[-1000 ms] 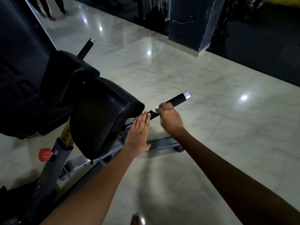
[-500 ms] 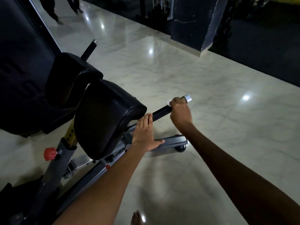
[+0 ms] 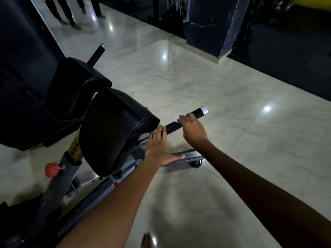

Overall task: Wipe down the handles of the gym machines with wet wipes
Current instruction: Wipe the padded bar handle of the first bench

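Right hand is curling its grip over the black handle of the gym machine, fingers wrapped round the bar and pressing a white wet wipe against it; only a small bit of the wipe is showing at the fingertips on the far side. The handle is sticking out to the right from under the near black pad, tilted slightly upward, with a silver end cap showing beyond the hand. The wipe is sitting roughly mid-handle, closer to the cap than to the pad.

Left hand is lying flat with straight fingers, a wide grip holding nothing, fingertips touching the inner end of the handle where it meets the pad, thumb spread out to the right.

A second black pad is sitting behind the first one, with another black handle poking up beyond it. A red knob is sitting on the grey post low on the left, with a yellow strip with holes above it. The grey base foot is resting on the pale glossy tile floor. A dark pillar is standing in the background, and legs of people are showing at top left. A bare toe is showing at the bottom edge.
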The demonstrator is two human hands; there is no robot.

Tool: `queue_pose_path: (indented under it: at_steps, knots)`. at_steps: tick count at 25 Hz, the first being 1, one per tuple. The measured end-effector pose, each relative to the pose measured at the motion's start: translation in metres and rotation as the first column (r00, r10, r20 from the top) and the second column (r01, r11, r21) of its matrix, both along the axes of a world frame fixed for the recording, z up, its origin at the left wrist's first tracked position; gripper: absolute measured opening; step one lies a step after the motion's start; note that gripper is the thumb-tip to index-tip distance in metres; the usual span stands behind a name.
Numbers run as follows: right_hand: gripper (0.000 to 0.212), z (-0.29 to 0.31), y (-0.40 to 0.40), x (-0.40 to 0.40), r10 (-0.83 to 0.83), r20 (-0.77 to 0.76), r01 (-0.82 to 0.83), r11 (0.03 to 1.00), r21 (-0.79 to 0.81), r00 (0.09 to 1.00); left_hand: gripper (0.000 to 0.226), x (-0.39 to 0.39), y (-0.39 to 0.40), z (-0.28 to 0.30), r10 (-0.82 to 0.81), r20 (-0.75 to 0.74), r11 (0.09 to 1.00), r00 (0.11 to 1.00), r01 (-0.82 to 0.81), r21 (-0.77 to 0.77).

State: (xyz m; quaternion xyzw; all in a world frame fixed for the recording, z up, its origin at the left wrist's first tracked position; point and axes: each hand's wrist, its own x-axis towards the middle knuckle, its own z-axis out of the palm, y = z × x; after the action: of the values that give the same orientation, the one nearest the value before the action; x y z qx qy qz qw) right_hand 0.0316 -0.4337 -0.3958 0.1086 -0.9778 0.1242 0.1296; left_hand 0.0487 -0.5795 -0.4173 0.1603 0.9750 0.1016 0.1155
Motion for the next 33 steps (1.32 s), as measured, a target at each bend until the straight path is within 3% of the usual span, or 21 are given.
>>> queue_pose_path:
  at_steps: [2, 5, 9, 13, 18, 22, 26, 30, 33]
  knots:
    - [0.039, 0.001, 0.019, -0.001, -0.022, -0.039, 0.021, 0.999, -0.044, 0.999, 0.129, 0.001, -0.005, -0.003, -0.035, 0.010, 0.999, 0.999, 0.034, 0.021]
    - [0.039, 0.012, 0.015, -0.009, -0.217, 0.086, 0.226, 0.968, -0.108, 0.972, 0.129, -0.002, -0.008, -0.005, -0.057, 0.056, 0.998, 0.997, 0.055, 0.033]
    - [0.045, 0.004, 0.004, -0.004, 0.013, 0.133, -0.014, 1.000, 0.003, 0.991, 0.126, -0.005, -0.006, -0.001, -0.064, 0.122, 0.998, 0.990, 0.067, -0.014]
    - [0.041, 0.011, 0.021, -0.013, -0.262, 0.153, 0.268, 0.963, -0.021, 0.953, 0.122, -0.005, -0.006, 0.001, -0.043, 0.159, 0.999, 0.986, 0.047, -0.022]
    - [0.046, 0.010, 0.016, 0.000, -0.035, 0.151, 0.042, 0.998, -0.048, 0.988, 0.117, -0.008, -0.001, -0.004, -0.006, 0.136, 0.999, 0.991, 0.011, -0.034]
    - [0.051, 0.014, 0.031, -0.009, -0.257, 0.148, 0.274, 0.955, -0.113, 0.955, 0.119, -0.009, -0.001, -0.006, -0.003, 0.147, 0.999, 0.989, 0.008, -0.033]
    - [0.056, 0.009, 0.037, -0.002, -0.147, 0.145, 0.160, 0.984, -0.078, 0.978, 0.118, -0.007, -0.001, -0.005, -0.017, 0.145, 0.999, 0.989, 0.024, -0.043]
    - [0.054, 0.017, 0.046, -0.016, -0.267, 0.130, 0.286, 0.945, -0.158, 0.955, 0.115, -0.005, -0.001, -0.004, -0.020, 0.134, 0.998, 0.991, 0.027, -0.050]
    - [0.052, 0.017, 0.038, -0.010, -0.159, 0.171, 0.175, 0.981, -0.083, 0.972, 0.115, -0.007, -0.001, -0.004, -0.020, 0.154, 0.998, 0.988, 0.029, -0.055]
